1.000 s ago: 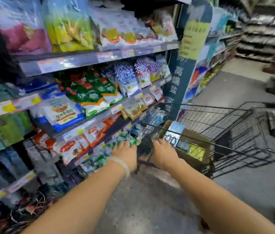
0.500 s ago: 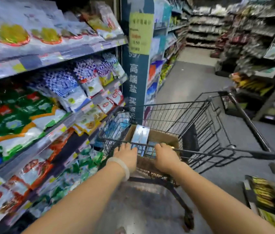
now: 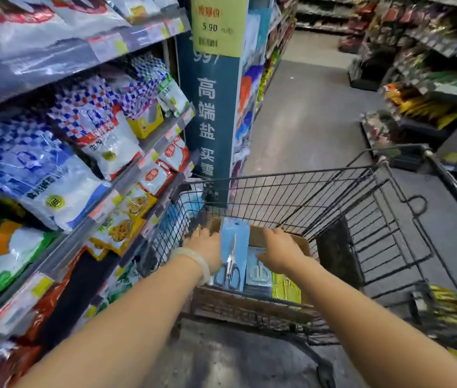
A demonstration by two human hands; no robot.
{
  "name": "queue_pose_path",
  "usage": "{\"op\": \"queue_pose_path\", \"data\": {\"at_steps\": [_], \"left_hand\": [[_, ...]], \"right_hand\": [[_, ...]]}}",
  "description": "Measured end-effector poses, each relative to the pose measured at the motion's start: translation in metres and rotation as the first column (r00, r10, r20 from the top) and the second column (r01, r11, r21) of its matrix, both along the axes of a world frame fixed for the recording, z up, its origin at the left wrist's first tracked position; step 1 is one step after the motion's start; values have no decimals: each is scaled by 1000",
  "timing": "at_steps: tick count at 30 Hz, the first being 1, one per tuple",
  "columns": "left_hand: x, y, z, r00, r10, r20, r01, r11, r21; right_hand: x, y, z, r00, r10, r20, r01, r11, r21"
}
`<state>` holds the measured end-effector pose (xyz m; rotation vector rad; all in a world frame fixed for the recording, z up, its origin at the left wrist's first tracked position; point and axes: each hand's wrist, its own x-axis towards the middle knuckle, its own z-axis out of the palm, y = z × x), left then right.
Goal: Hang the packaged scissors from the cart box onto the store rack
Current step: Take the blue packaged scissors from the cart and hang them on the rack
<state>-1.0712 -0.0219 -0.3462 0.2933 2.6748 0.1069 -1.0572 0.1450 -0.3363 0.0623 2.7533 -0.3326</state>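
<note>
Both hands are down in the cart box (image 3: 303, 243): my left hand (image 3: 206, 246) rests against the left edge of the upright blue pack of scissors (image 3: 234, 252), though I cannot tell if it grips; my right hand (image 3: 279, 252) hovers loose-fingered over the neighbouring packs. To lift well, I'd pinch the card's top clear, keeping its hang hole free for the rack.

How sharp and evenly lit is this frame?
Head view: wide-angle bending curves the shelves and cart; left-side packets are smeared, edges soft. The scissors pack at centre is fairly sharp. Glare streaks the plastic bags; the floor under the cart is dark.
</note>
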Motion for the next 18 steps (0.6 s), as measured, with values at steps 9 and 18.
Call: {"op": "queue_pose_path", "data": {"at_steps": [9,18], "left_hand": [[-80,10,-90,969,41,243,-54,997,48],[-131,18,-166,845,222,486,-300,950,88]], "right_hand": [[-85,9,-84,970,-28,243,44,997,-63],[-146,13,-177,864,-128,487,238,956,-171]]}}
